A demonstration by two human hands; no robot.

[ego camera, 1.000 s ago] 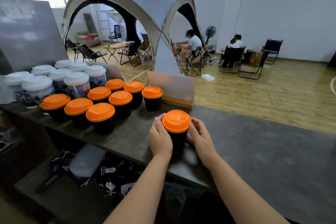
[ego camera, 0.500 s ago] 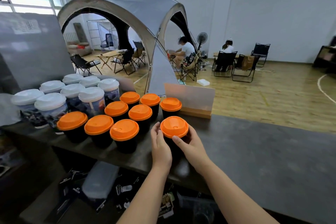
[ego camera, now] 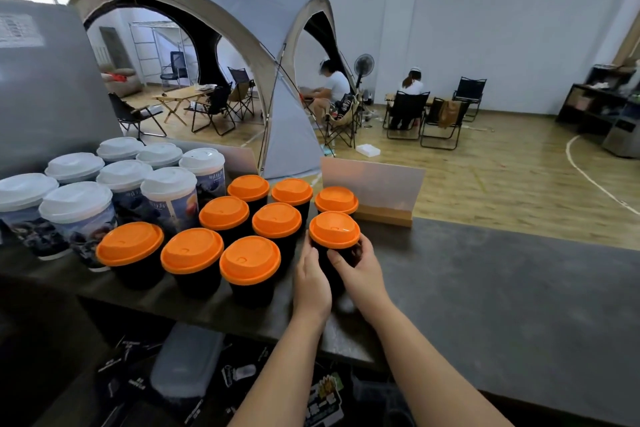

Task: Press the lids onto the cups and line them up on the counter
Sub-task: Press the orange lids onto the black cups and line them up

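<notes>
A black cup with an orange lid (ego camera: 334,229) stands on the dark counter (ego camera: 485,274), at the right end of the middle row of orange-lidded black cups (ego camera: 249,259). My left hand (ego camera: 311,282) lies against its left side and my right hand (ego camera: 360,272) wraps its front and right side. The lid sits flat on the cup. Further left stand several taller printed cups with white lids (ego camera: 169,185). All cups in view carry lids.
A frosted sign in a wooden base (ego camera: 372,189) stands just behind the cups. A grey board (ego camera: 45,90) rises at the far left. A lower shelf with dark packets (ego camera: 187,367) lies under the counter's front edge. Beyond are a tent, folding chairs and seated people.
Both hands have slid the held cup away from me and left, from the counter's front into the row beside the other orange-lidded cups. The camera has turned slightly.
</notes>
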